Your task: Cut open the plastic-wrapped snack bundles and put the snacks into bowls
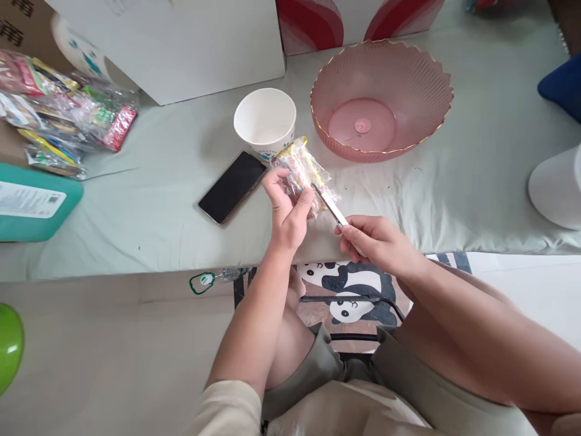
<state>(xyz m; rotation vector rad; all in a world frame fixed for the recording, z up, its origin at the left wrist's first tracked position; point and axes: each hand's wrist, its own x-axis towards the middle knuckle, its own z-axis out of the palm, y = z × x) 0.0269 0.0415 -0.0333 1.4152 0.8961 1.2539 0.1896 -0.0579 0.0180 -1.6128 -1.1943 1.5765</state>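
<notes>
My left hand [290, 209] is closed on a crinkled clear plastic packet [297, 160] with yellow and coloured print; its contents are hard to make out. In my right hand [374, 239] is a slim white utility knife [333, 209], its dark tip touching the packet near my left thumb. Just behind the packet stands a white paper bowl [265, 118], with nothing seen inside. A black phone [232, 186] lies flat to the left of my left hand. The pink ribbed bowl [381, 72] with a gold wavy rim sits beyond my right hand.
Plastic-wrapped packets [68, 109] are heaped at the left, above a teal container [36, 203]. White boxes [181, 42] line the back of the cloth-covered table [158, 242]. A white cylinder [558, 188] stands at the right edge. Below is a panda-patterned mat [358, 284].
</notes>
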